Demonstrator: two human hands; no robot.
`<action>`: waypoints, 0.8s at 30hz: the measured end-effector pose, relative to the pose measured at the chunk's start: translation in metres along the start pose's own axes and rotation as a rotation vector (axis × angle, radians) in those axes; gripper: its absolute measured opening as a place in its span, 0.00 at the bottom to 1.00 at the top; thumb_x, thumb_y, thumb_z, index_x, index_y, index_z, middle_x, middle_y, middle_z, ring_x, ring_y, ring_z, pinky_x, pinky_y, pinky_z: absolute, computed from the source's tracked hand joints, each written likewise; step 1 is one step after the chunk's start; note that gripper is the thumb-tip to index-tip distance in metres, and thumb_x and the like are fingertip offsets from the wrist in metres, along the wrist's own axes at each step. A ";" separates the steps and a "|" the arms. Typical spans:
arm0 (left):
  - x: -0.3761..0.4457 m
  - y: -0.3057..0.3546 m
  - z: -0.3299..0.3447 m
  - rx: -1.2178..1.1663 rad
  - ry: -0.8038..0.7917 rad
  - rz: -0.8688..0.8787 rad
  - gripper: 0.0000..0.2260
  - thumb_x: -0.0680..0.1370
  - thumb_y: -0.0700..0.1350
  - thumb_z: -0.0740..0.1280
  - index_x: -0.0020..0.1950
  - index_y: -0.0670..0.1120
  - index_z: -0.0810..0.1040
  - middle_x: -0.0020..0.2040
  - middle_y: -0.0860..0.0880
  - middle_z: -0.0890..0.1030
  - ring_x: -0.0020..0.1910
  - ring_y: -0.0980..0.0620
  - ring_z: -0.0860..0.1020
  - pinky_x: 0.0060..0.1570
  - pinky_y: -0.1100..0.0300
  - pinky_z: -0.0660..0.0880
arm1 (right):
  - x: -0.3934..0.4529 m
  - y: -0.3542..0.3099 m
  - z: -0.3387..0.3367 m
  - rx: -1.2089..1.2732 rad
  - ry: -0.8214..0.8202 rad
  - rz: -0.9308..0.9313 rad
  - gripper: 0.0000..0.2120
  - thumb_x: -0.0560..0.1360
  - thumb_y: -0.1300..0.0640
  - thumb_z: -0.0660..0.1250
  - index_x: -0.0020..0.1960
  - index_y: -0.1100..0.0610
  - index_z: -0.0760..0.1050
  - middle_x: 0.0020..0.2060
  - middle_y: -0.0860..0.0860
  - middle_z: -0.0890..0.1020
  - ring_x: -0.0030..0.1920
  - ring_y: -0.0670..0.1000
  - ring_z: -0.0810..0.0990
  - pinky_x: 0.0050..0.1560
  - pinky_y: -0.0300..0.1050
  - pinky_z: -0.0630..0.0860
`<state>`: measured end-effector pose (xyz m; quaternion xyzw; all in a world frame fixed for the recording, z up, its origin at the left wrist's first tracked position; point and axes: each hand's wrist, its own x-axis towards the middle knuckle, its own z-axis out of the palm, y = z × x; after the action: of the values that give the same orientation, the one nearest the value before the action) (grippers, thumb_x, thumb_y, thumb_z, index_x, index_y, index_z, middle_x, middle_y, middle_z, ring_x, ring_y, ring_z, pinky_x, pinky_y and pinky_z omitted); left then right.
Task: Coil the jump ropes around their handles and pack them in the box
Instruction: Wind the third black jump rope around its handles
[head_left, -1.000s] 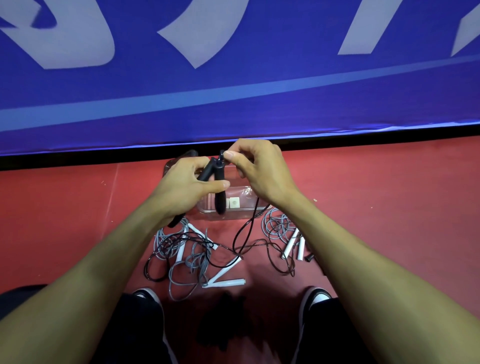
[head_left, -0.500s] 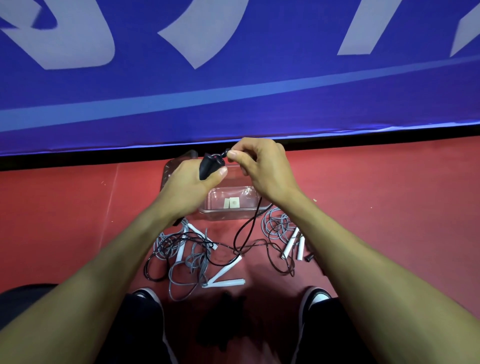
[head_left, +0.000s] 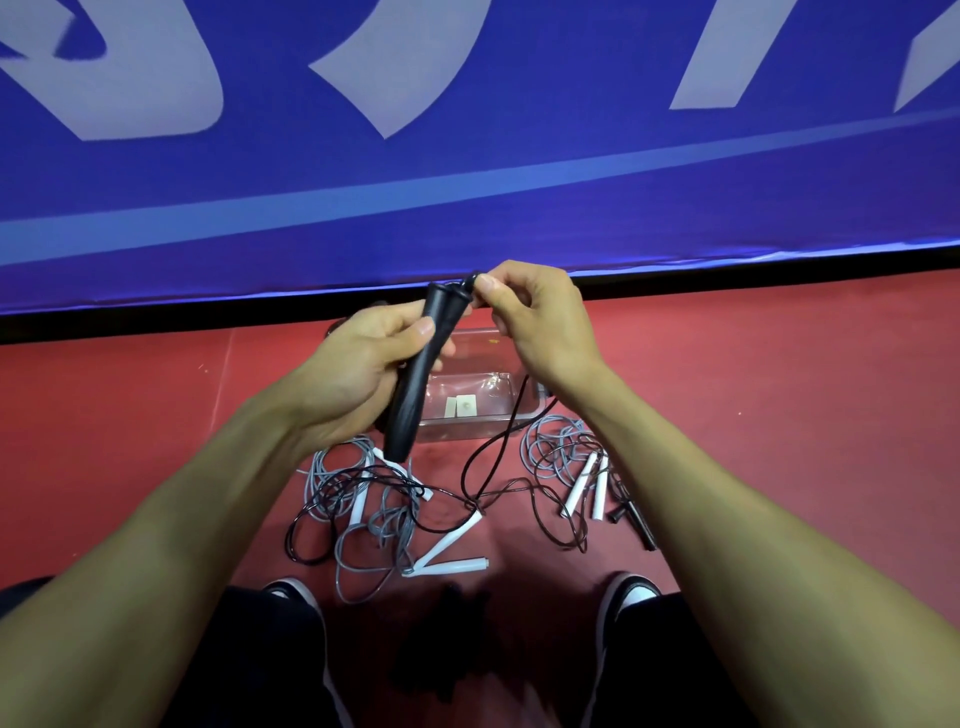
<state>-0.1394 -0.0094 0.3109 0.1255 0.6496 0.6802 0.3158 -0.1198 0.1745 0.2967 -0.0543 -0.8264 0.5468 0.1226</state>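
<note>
Red floor (head_left: 779, 415), left hand (head_left: 358, 374) gripping black handles (head_left: 415, 384)

Blue banner (head_left: 467, 208), red floor (head_left: 779, 389), shoes (head_left: 631, 592)

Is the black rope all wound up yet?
No. The left hand holds the handles, but the black rope trails loose onto the floor.

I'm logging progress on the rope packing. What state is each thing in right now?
Left hand: grips the black handles.
Right hand: pinches the black cord at the handles' top end.
Black handles: held together, above the floor.
Black cord: uncoiled, trailing to the floor.
Clear box: open, no ropes seen inside.
Grey ropes with white handles: loose, tangled on the floor.
Second black rope: on the floor, partly hidden.
</note>
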 end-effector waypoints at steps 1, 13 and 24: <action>0.000 0.000 -0.001 0.025 -0.012 0.004 0.12 0.84 0.38 0.57 0.62 0.44 0.79 0.45 0.46 0.79 0.42 0.54 0.75 0.49 0.62 0.75 | 0.000 0.001 0.000 0.017 -0.005 0.010 0.14 0.81 0.53 0.65 0.37 0.50 0.79 0.23 0.44 0.71 0.27 0.43 0.68 0.34 0.42 0.66; -0.008 0.009 0.007 0.106 -0.129 -0.015 0.11 0.75 0.41 0.70 0.57 0.47 0.76 0.43 0.45 0.82 0.28 0.59 0.76 0.27 0.67 0.71 | -0.003 0.000 0.010 0.222 -0.132 0.016 0.13 0.82 0.56 0.64 0.40 0.54 0.80 0.24 0.46 0.69 0.26 0.43 0.64 0.29 0.37 0.63; -0.002 0.002 0.010 0.297 0.055 0.111 0.12 0.83 0.43 0.65 0.64 0.41 0.70 0.35 0.45 0.75 0.33 0.48 0.75 0.38 0.51 0.79 | -0.007 0.002 0.014 -0.002 -0.081 -0.004 0.20 0.82 0.51 0.63 0.30 0.47 0.76 0.22 0.47 0.71 0.26 0.45 0.67 0.30 0.44 0.66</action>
<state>-0.1329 -0.0022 0.3145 0.1878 0.7434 0.5962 0.2378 -0.1168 0.1610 0.2888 -0.0308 -0.8312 0.5477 0.0902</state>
